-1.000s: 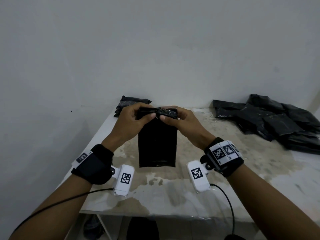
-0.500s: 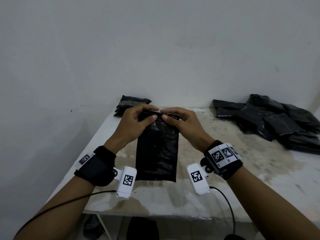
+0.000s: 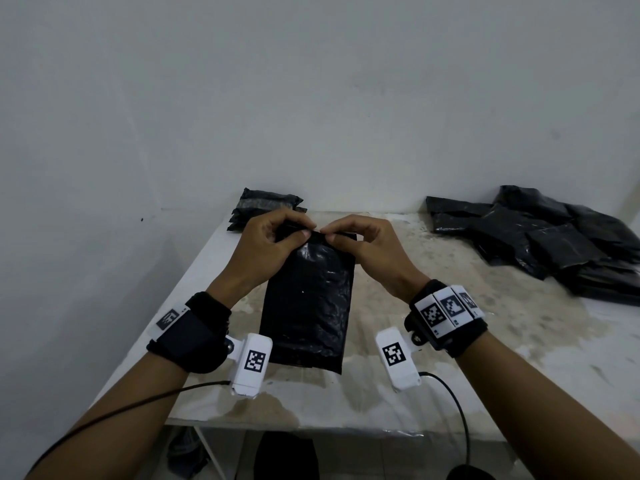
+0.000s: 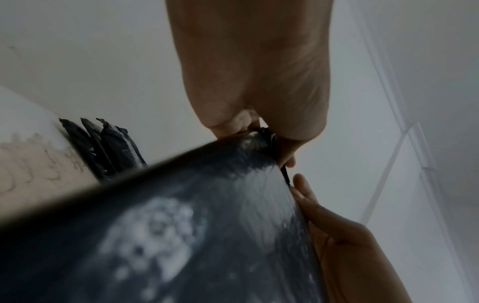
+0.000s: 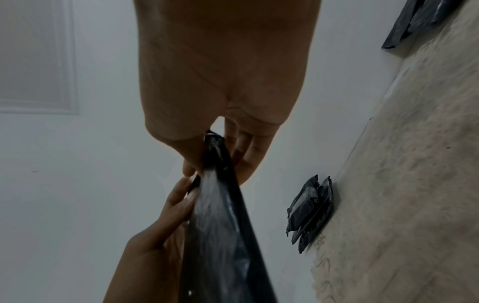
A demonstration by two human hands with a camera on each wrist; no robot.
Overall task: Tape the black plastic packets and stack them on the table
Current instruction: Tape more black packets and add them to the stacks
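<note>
The flat, glossy black plastic packet (image 3: 308, 299) is held tilted above the stained white tabletop (image 3: 450, 341), its lower edge toward the person and its top edge raised between both hands. The left hand (image 3: 266, 247) pinches the top edge from the left, thumb in front and fingers behind; the right hand (image 3: 363, 244) pinches it from the right, so that the two grips nearly meet at the middle. The step looks like folding or sealing the mouth. To do it well, keep the fold straight and flat across the full width, with even tension from both sides. No tape is plainly visible. A small stack of finished-looking black packets (image 3: 266, 209) sits at the far left, and a loose heap of black packets (image 3: 540, 237) lies at the right.
</note>
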